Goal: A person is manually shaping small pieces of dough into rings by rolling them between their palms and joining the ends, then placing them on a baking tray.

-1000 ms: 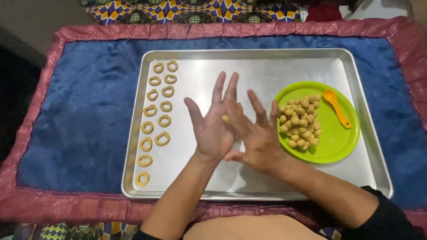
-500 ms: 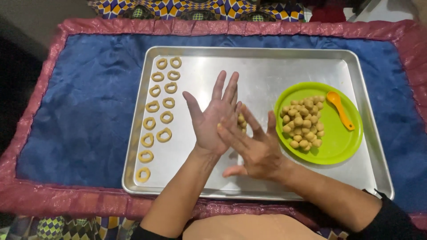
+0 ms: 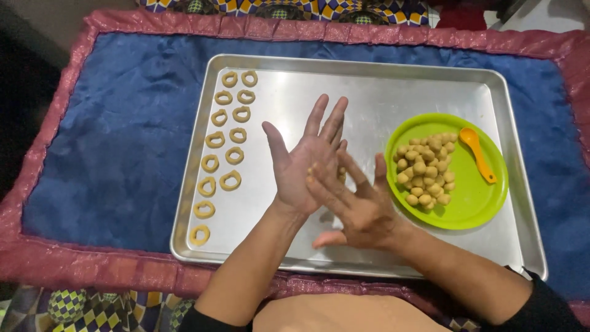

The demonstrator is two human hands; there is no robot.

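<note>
Two hands work above a big metal tray that lies on a blue cloth with a red border. The left hand is flat and palm-up with a wide grip; the right hand lies across it, fingers spread, pressing a small piece of yellow dough between the palms, mostly hidden. It hangs over the tray's middle, so a slip would drop it on bare metal. A green plate near the right edge holds a heap of dough balls and an orange spoon; a careless right elbow could nudge them. Two columns of dough rings run along the left edge; uneven rolling may give a lopsided ring.
</note>
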